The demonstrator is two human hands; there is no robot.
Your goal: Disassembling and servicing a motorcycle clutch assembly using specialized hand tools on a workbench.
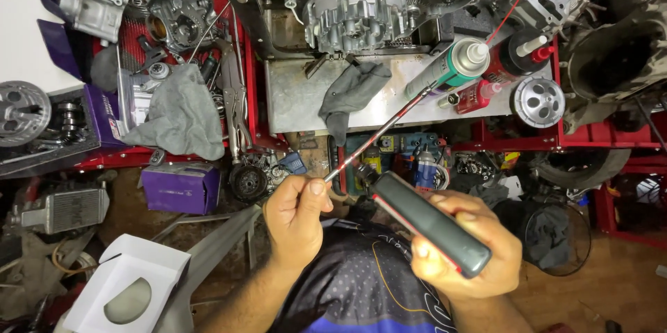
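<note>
Fingers of my right hand (pixel 464 249) are wrapped round the dark grey handle (pixel 431 224) of a long driver, a firm grip that holds it tilted with its butt end pointing down to the right. My left hand (pixel 297 213) is closed too, thumb and fingertips pinching the thin metal shaft (pixel 379 137) just above the handle's collar, so both hands carry the one tool above my lap. From the left hand the shaft runs up and to the right, its far end reaching the edge of the metal surface (pixel 292 100), close to a green and white spray can (pixel 455 65) lying on its side. Just left of the shaft a crumpled grey rag (pixel 351 93) hangs over that surface. Beyond it sits an engine case with a round clutch basket (pixel 354 6) facing up. Right of the spray can I see a red squeeze bottle (pixel 479 95) and a round silver part with holes (pixel 537 101). Further left, on the red rack, a larger grey cloth (pixel 179 114) lies beside locking pliers (pixel 235 100). Down on the floor are a purple box (pixel 182 187) and an open white carton (pixel 128 284).
</note>
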